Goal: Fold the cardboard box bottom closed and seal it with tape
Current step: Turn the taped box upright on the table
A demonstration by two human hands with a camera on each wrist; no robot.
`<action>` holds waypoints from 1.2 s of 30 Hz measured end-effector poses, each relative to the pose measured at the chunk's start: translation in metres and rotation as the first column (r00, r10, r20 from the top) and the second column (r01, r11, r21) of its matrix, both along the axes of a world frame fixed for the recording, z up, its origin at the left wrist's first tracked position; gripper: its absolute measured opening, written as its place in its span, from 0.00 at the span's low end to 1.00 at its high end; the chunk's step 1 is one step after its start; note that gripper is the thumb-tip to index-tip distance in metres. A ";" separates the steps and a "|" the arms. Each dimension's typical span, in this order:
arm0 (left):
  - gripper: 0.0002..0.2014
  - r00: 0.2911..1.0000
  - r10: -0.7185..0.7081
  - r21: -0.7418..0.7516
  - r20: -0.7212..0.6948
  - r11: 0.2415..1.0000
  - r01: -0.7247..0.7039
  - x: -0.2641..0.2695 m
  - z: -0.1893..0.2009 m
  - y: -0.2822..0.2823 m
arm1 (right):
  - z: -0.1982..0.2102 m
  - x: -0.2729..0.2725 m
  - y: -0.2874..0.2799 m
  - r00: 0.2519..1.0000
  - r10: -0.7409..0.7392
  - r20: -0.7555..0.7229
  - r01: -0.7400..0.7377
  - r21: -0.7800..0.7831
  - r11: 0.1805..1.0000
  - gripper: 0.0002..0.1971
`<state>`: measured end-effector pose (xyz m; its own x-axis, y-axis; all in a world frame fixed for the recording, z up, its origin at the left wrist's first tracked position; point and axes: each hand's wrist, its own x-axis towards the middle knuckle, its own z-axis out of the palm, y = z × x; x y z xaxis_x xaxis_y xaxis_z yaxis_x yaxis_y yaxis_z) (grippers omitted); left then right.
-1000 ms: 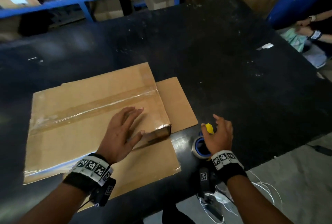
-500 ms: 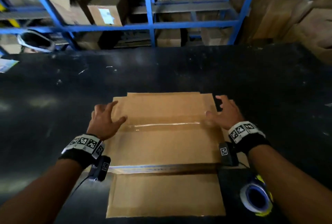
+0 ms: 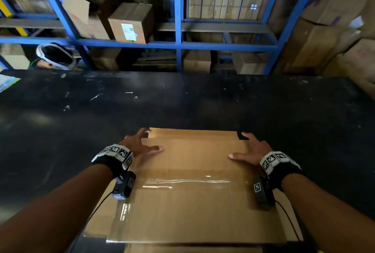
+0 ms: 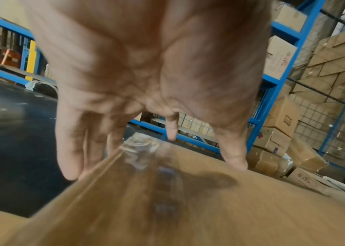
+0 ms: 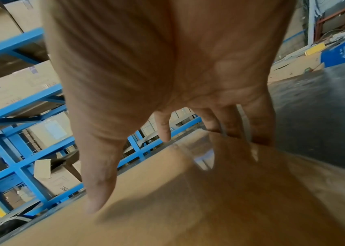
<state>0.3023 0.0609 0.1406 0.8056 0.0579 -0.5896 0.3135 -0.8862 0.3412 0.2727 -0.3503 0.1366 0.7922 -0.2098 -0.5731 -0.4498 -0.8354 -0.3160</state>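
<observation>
A flat brown cardboard box (image 3: pixel 192 208) lies on the black table (image 3: pixel 182 106) right in front of me, with a strip of clear tape (image 3: pixel 186 181) running across its top face. My left hand (image 3: pixel 142 144) is at the box's far left corner, thumb on top and straight fingers spread over the side edge. My right hand (image 3: pixel 248 148) mirrors it at the far right corner. In the left wrist view, the left hand (image 4: pixel 150 116) has its fingers hanging past the box (image 4: pixel 188 208) edge. The right wrist view shows the right hand (image 5: pixel 167 99) likewise on the box (image 5: pixel 188 208). No tape roll is in view.
Blue steel shelving (image 3: pixel 178 43) stacked with cardboard cartons (image 3: pixel 129 23) stands behind the table's far edge. A person's head with a white band (image 3: pixel 54 57) shows at the far left behind the table. More cartons (image 3: pixel 334 35) pile up at the right.
One second ago my right hand was at the tape roll and my left lay flat on the box. Both hands have since moved to the box's sides and slid toward its far corners.
</observation>
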 end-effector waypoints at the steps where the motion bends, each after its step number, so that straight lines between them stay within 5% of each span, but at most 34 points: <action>1: 0.51 1.000 -0.013 -0.019 -0.019 1.000 0.012 0.005 -0.002 -0.002 | -0.002 0.005 0.000 1.000 0.007 -0.020 -0.007 -0.002 1.000 0.66; 8: 0.48 0.995 0.001 -0.028 -0.103 1.000 -0.004 0.019 -0.011 -0.010 | -0.005 0.027 0.002 0.989 0.068 -0.133 -0.073 -0.039 0.997 0.63; 11: 0.54 0.994 0.043 -0.029 -0.100 0.998 -0.046 0.018 -0.010 -0.008 | -0.003 0.027 0.003 0.989 0.091 -0.120 -0.096 -0.042 0.994 0.63; 14: 0.59 0.995 0.095 -0.029 -0.034 0.995 -0.096 0.013 0.001 -0.004 | 0.009 0.021 0.007 0.994 0.088 -0.068 -0.091 -0.038 0.995 0.63; 20: 0.50 0.966 0.103 -0.064 0.235 0.994 -0.091 0.005 0.073 0.012 | 0.080 0.008 0.024 0.981 0.033 0.193 -0.030 -0.017 0.999 0.46; 25: 0.48 0.847 0.113 -0.082 0.520 0.993 -0.083 -0.008 0.158 0.028 | 0.155 -0.006 0.041 0.892 -0.081 0.445 0.054 0.074 0.996 0.41; 29: 0.43 0.741 0.089 -0.085 0.666 0.995 -0.043 -0.033 0.198 0.047 | 0.190 -0.031 0.055 0.710 -0.184 0.680 0.046 0.216 0.975 0.34; 36: 0.36 0.539 0.268 -0.283 0.799 0.957 -0.056 -0.118 0.163 0.055 | 0.168 -0.083 0.070 0.554 -0.313 0.771 0.033 0.356 0.934 0.28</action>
